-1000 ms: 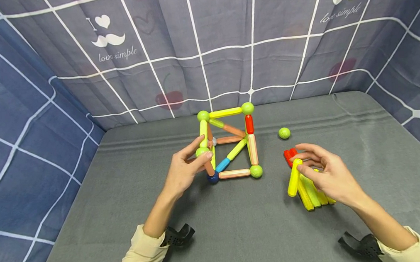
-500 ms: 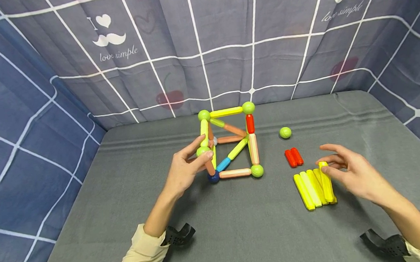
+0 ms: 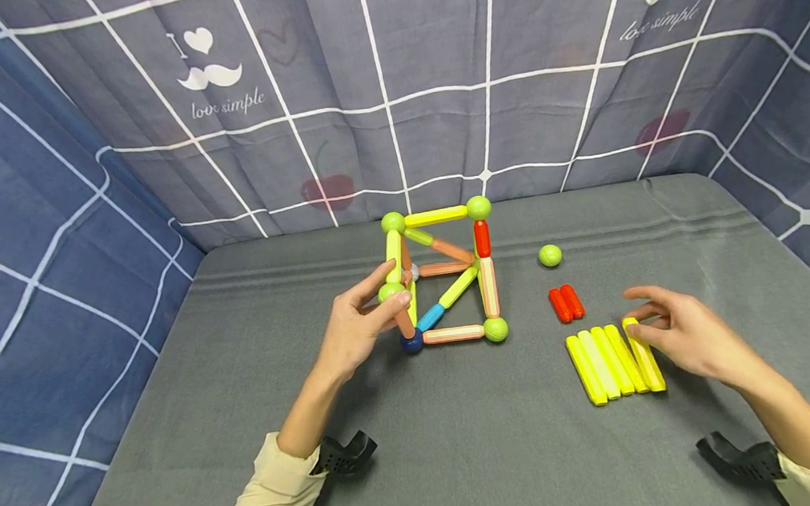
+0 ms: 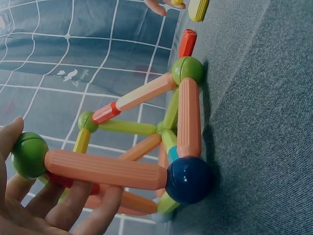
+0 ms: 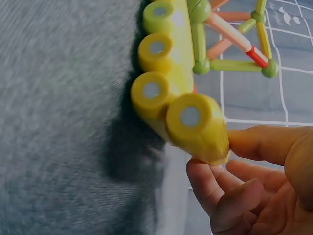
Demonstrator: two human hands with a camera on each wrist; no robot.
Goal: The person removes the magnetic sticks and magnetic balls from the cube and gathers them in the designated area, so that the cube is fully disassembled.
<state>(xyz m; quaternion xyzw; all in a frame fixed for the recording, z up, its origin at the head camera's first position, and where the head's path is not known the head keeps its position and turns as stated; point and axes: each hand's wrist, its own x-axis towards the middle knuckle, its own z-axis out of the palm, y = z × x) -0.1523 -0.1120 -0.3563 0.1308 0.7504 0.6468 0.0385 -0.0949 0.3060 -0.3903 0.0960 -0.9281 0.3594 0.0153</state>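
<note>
The left hand (image 3: 354,330) pinches a green ball (image 3: 392,293) at the near upper corner of a frame of rods and balls; in the left wrist view an orange rod (image 4: 105,169) joins that ball (image 4: 30,155) to a dark blue ball (image 4: 190,179). With thumb and fingers the right hand (image 3: 694,336) pinches the far end of a yellow rod (image 3: 645,356), the rightmost of a row of yellow rods (image 3: 586,371). In the right wrist view this rod (image 5: 195,125) touches its neighbour (image 5: 150,92), end facing the camera.
Two short red rods (image 3: 566,304) lie behind the yellow row, and a loose green ball (image 3: 550,255) lies farther back. A patterned curtain (image 3: 431,58) hangs behind and beside the grey cloth surface (image 3: 450,442).
The right hand has moved right, carrying the yellow rod from the row's left side to its right end, where the rod has come down. The left hand has stayed in place.
</note>
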